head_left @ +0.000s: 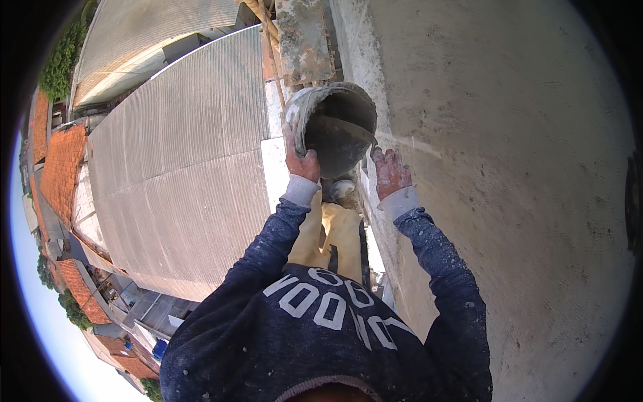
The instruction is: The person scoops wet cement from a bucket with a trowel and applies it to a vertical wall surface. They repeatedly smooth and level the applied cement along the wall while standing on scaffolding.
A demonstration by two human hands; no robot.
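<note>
A round bucket (365, 100), crusted with grey cement, is tipped so its mouth faces me; its inside is dark with a wet-looking grey residue. My left hand (303, 161) grips the left side of the bucket, thumb over the rim. Close by the lower right rim is my right hand (392, 173), dusted with cement, its fingers bent and drawn together. What those fingers hold is hidden from me. Both my sleeves are dark blue with pale cuffs and cement specks.
A grey plastered wall (509, 174) rises along my right. Past the bucket lies a cement-stained plank (305, 40) beside bamboo poles (268, 27). Below to the left spreads a corrugated roof (181, 154), with orange tiled roofs (63, 167) beyond. A rounded pale object (342, 189) sits under the bucket.
</note>
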